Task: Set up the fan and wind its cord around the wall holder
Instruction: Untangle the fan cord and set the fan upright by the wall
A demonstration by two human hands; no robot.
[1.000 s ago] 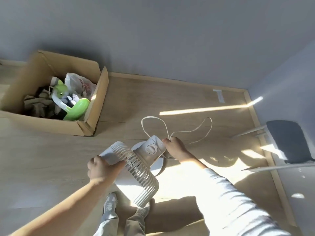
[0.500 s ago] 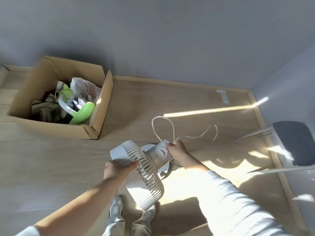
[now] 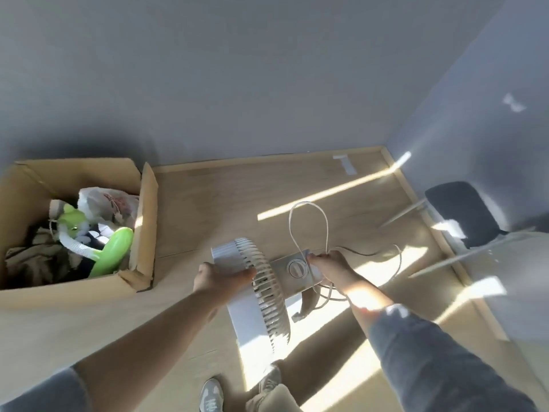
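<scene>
I hold a white fan point(image 3: 261, 289) in the air above the wooden floor, its round grille facing left and down. My left hand point(image 3: 218, 279) grips the grille's rim. My right hand point(image 3: 329, 263) is closed on the back of the fan's motor housing and on the white cord point(image 3: 309, 221). The cord loops up from that hand, and another stretch trails right and hangs below the fan. A small pale fitting point(image 3: 514, 103) shows on the right wall; I cannot tell whether it is the holder.
An open cardboard box point(image 3: 142, 221) with a green toy, a plastic bag and cloth stands on the floor at left. A dark-seated chair point(image 3: 463, 212) with pale legs stands by the right wall. My shoes point(image 3: 211, 394) are at the bottom.
The view has swung up and right toward the room's corner. The fan has turned so its grille faces more to the left, and the cord loop now stands taller above my right hand.
</scene>
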